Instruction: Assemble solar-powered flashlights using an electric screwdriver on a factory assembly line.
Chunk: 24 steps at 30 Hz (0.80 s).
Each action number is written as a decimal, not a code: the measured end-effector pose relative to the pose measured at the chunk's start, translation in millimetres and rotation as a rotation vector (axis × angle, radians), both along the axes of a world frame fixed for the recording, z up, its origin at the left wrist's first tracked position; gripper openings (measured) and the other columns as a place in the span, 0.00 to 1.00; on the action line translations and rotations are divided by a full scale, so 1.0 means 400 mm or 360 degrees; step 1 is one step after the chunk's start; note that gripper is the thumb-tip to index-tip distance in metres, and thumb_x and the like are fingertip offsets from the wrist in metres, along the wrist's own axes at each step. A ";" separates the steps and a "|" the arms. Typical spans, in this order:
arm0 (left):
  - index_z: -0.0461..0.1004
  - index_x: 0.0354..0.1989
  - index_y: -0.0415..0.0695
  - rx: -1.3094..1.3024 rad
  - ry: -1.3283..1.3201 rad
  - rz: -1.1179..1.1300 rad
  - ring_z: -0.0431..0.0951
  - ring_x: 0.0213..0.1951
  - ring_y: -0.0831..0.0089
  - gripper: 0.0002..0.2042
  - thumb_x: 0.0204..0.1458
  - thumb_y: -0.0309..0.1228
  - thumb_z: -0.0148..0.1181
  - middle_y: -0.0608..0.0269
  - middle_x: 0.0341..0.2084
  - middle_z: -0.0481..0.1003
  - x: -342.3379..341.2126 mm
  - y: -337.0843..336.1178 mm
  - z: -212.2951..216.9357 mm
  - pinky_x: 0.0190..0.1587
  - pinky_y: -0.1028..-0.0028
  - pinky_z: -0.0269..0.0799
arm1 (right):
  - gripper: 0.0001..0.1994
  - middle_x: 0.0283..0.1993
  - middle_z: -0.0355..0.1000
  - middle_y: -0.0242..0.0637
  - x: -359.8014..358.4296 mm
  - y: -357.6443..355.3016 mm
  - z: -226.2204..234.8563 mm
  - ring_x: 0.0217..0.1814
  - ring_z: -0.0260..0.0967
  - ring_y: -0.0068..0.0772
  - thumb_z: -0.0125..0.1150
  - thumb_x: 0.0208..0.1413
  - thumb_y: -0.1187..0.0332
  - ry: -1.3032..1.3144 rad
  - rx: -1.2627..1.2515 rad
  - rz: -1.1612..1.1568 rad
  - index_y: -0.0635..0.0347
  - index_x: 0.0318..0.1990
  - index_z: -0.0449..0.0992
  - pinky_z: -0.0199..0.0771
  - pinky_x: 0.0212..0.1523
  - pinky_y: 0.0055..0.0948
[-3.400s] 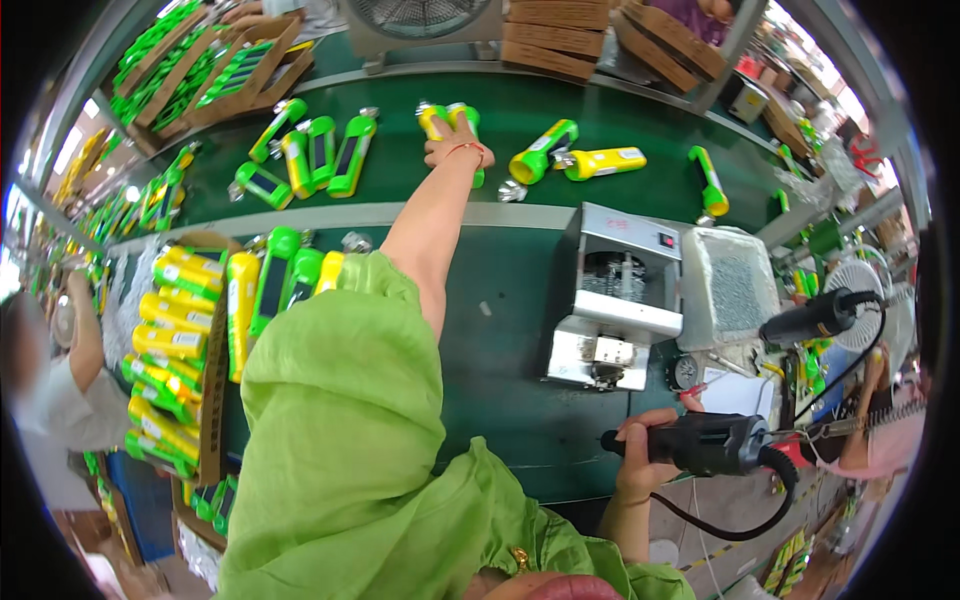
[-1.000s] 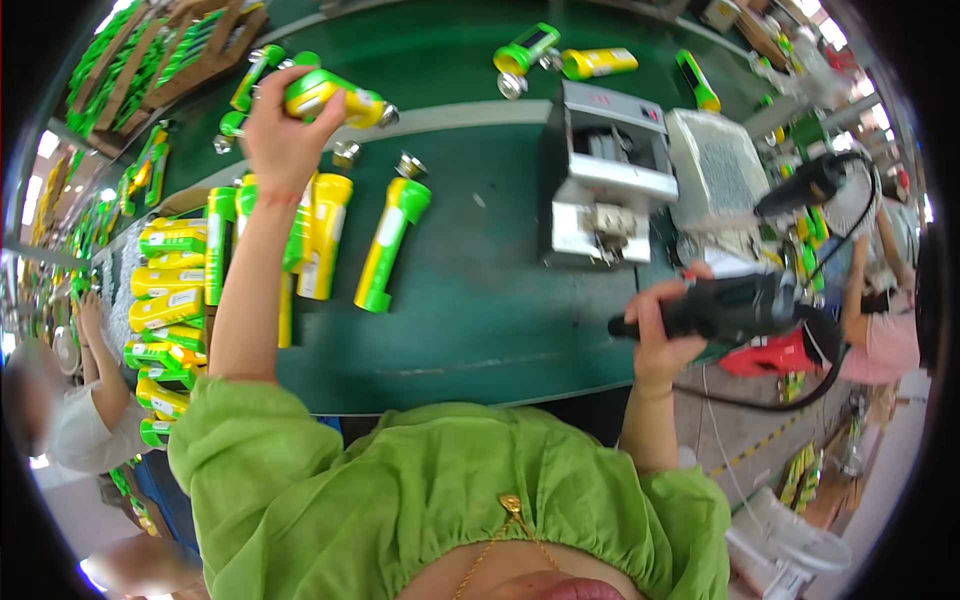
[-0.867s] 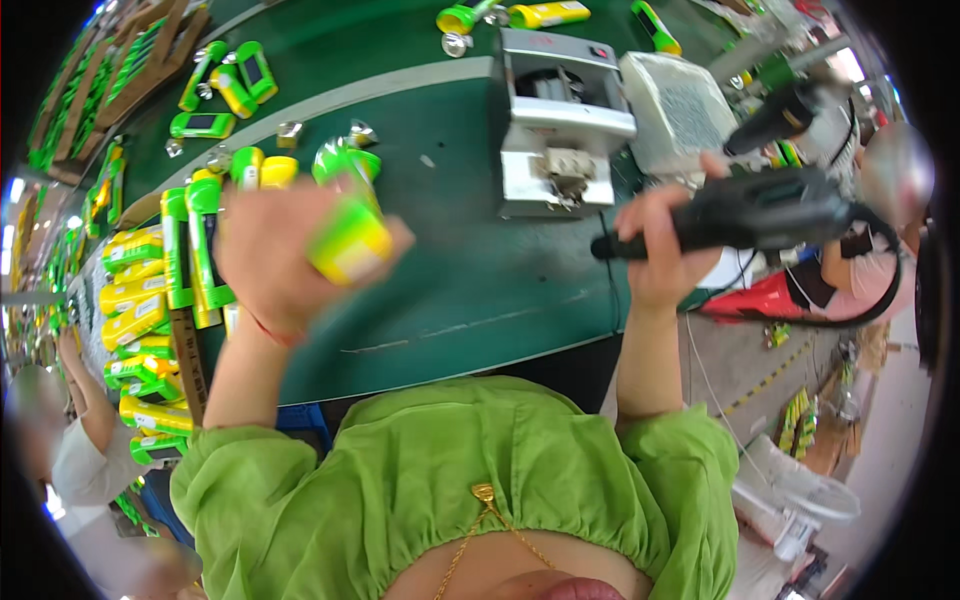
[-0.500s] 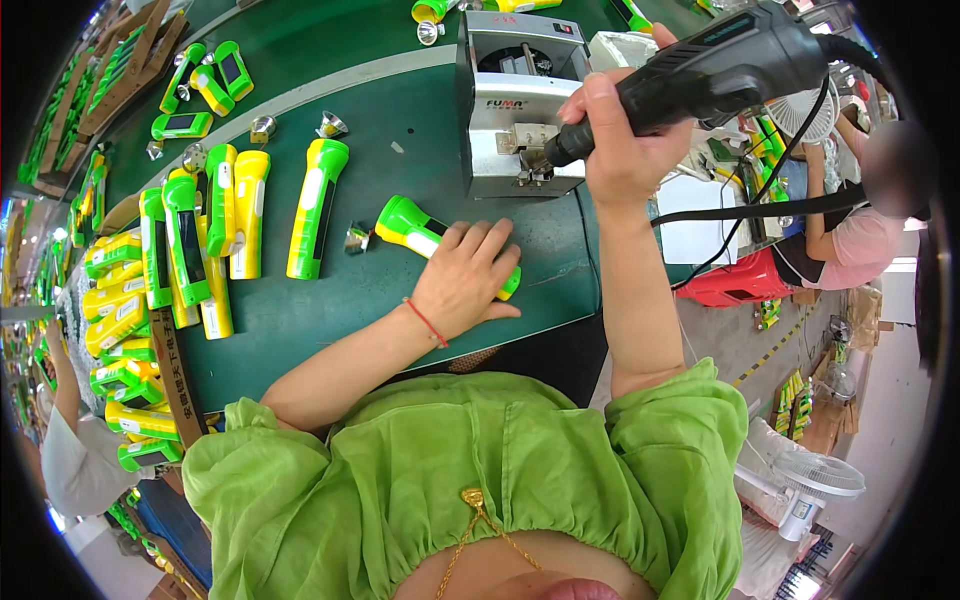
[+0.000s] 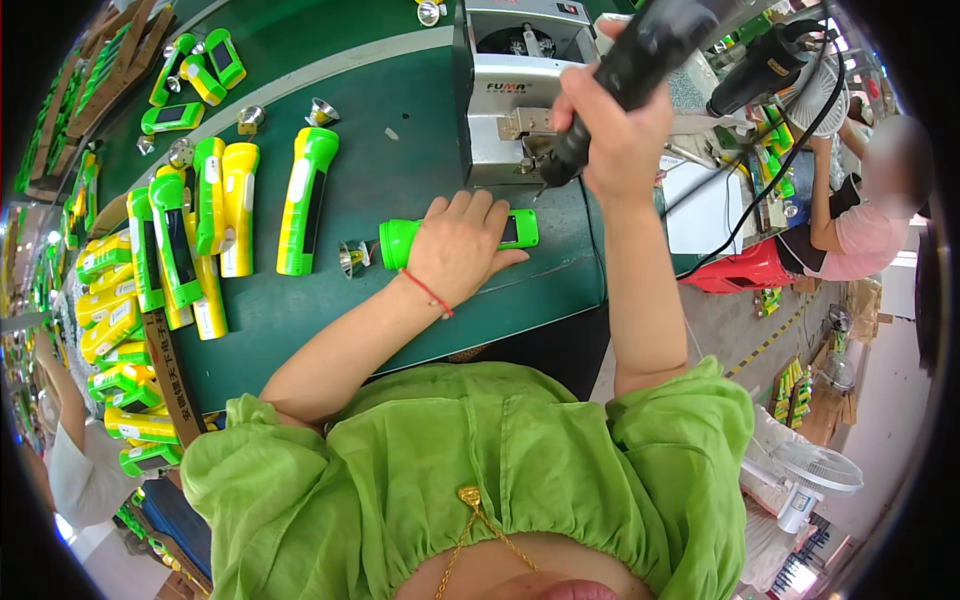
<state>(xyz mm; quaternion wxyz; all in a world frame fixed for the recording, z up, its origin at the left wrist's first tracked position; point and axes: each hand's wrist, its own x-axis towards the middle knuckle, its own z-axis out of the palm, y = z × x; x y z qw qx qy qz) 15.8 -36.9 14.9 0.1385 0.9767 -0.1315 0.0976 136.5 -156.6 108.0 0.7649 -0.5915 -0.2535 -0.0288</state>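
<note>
My left hand point(image 5: 455, 245) lies over a green and yellow flashlight point(image 5: 518, 229) on the green tabletop, its fingers curled across the body. The flashlight rests on its side with its wide green head to the left; the palm hides its middle. Beside that head sits a loose silver reflector point(image 5: 352, 258). My right hand point(image 5: 622, 140) grips a black electric screwdriver point(image 5: 640, 60), tilted with its tip down. The tip is just beside the front of a grey metal screw feeder point(image 5: 510, 110), above the table; I cannot tell whether they touch.
Several flashlights point(image 5: 305, 205) and loose reflectors stand or lie on the left, near a cardboard edge point(image 5: 172, 375). Black cables hang at the right, near another black cylindrical tool point(image 5: 760, 70). A person in pink point(image 5: 865, 235) sits at the right; a white fan point(image 5: 815, 470) stands lower right.
The flashlight has turned from slanted to nearly level, and my left hand has shifted slightly left with it. My right hand has tilted the screwdriver more upright, its tip lower, away from the feeder's front.
</note>
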 end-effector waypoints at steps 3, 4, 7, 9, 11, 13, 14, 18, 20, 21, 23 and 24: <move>0.74 0.44 0.44 -0.0002 -0.0023 -0.0001 0.72 0.37 0.67 0.23 0.45 0.48 0.65 0.64 0.33 0.70 -0.009 0.003 0.003 0.37 0.68 0.67 | 0.26 0.24 0.70 0.35 -0.057 -0.018 -0.033 0.21 0.68 0.26 0.60 0.51 0.81 -0.0124 0.0027 -0.0189 0.69 0.59 0.60 0.71 0.26 0.27; 0.74 0.44 0.44 -0.0020 -0.0025 -0.0003 0.73 0.37 0.67 0.22 0.46 0.48 0.64 0.64 0.33 0.70 -0.004 0.005 0.006 0.37 0.68 0.67 | 0.26 0.24 0.70 0.35 -0.064 -0.022 -0.039 0.21 0.68 0.26 0.60 0.51 0.81 -0.0109 0.0018 -0.0197 0.69 0.59 0.60 0.71 0.26 0.27; 0.74 0.43 0.44 -0.0030 -0.0038 -0.0012 0.73 0.37 0.67 0.21 0.47 0.47 0.64 0.65 0.34 0.70 -0.001 0.007 0.000 0.38 0.68 0.67 | 0.26 0.25 0.71 0.35 -0.066 -0.026 -0.054 0.21 0.68 0.26 0.59 0.52 0.82 -0.0153 0.0015 -0.0229 0.70 0.59 0.59 0.71 0.27 0.26; 0.75 0.43 0.44 -0.0047 -0.0052 -0.0009 0.73 0.37 0.68 0.21 0.47 0.47 0.64 0.65 0.34 0.71 -0.003 0.003 -0.003 0.38 0.68 0.68 | 0.26 0.25 0.71 0.36 -0.063 -0.027 -0.063 0.21 0.69 0.26 0.59 0.52 0.82 -0.0199 0.0020 -0.0213 0.70 0.59 0.59 0.71 0.27 0.26; 0.75 0.43 0.44 -0.0032 -0.0038 -0.0011 0.73 0.37 0.68 0.22 0.47 0.47 0.64 0.65 0.34 0.71 -0.004 0.002 -0.001 0.38 0.68 0.68 | 0.25 0.25 0.71 0.36 -0.072 -0.017 -0.067 0.21 0.68 0.26 0.59 0.52 0.83 -0.0164 0.0010 -0.0233 0.69 0.58 0.59 0.71 0.26 0.25; 0.75 0.43 0.43 -0.0020 -0.0023 0.0007 0.73 0.37 0.68 0.22 0.47 0.47 0.64 0.65 0.34 0.71 -0.004 0.004 -0.004 0.38 0.68 0.68 | 0.25 0.25 0.71 0.36 -0.072 -0.008 -0.082 0.21 0.68 0.25 0.59 0.52 0.83 -0.0128 -0.0001 -0.0233 0.69 0.57 0.60 0.71 0.26 0.25; 0.75 0.43 0.43 -0.0023 -0.0024 0.0007 0.73 0.37 0.68 0.22 0.47 0.47 0.64 0.65 0.34 0.71 -0.004 0.006 -0.006 0.38 0.68 0.67 | 0.24 0.25 0.71 0.36 -0.071 -0.006 -0.101 0.21 0.68 0.24 0.59 0.52 0.84 -0.0137 -0.0027 -0.0224 0.69 0.56 0.60 0.72 0.26 0.24; 0.75 0.43 0.43 -0.0010 -0.0035 0.0012 0.73 0.36 0.68 0.22 0.47 0.48 0.63 0.65 0.34 0.71 -0.003 0.002 -0.002 0.37 0.68 0.67 | 0.22 0.26 0.71 0.35 -0.083 -0.008 -0.157 0.22 0.68 0.22 0.58 0.52 0.85 -0.0328 -0.0158 -0.0432 0.69 0.55 0.60 0.71 0.25 0.22; 0.75 0.43 0.43 0.0005 -0.0003 0.0015 0.73 0.37 0.68 0.22 0.47 0.48 0.63 0.65 0.34 0.71 -0.009 -0.002 0.007 0.37 0.68 0.67 | 0.22 0.26 0.71 0.35 -0.103 -0.009 -0.178 0.22 0.68 0.22 0.58 0.52 0.84 -0.0475 -0.0245 -0.0535 0.68 0.55 0.60 0.71 0.25 0.22; 0.75 0.43 0.43 0.0022 0.0025 0.0022 0.73 0.37 0.68 0.22 0.47 0.48 0.63 0.65 0.34 0.71 -0.009 -0.003 0.007 0.37 0.68 0.66 | 0.23 0.26 0.71 0.35 -0.108 -0.007 -0.185 0.22 0.68 0.21 0.59 0.52 0.84 -0.0624 -0.0328 -0.0636 0.68 0.55 0.60 0.71 0.25 0.21; 0.75 0.43 0.43 0.0034 0.0023 0.0036 0.72 0.37 0.68 0.22 0.47 0.48 0.63 0.65 0.35 0.71 -0.009 0.000 0.008 0.37 0.69 0.66 | 0.25 0.27 0.71 0.35 -0.102 -0.003 -0.179 0.23 0.69 0.21 0.60 0.52 0.83 -0.0592 -0.0305 -0.0629 0.67 0.57 0.59 0.71 0.27 0.21; 0.74 0.43 0.43 0.0042 0.0034 0.0048 0.72 0.37 0.68 0.22 0.47 0.48 0.63 0.65 0.35 0.71 -0.010 0.000 0.007 0.37 0.69 0.66 | 0.26 0.27 0.71 0.35 -0.092 -0.001 -0.174 0.24 0.69 0.21 0.60 0.52 0.83 -0.0470 -0.0204 -0.0487 0.67 0.58 0.58 0.72 0.28 0.21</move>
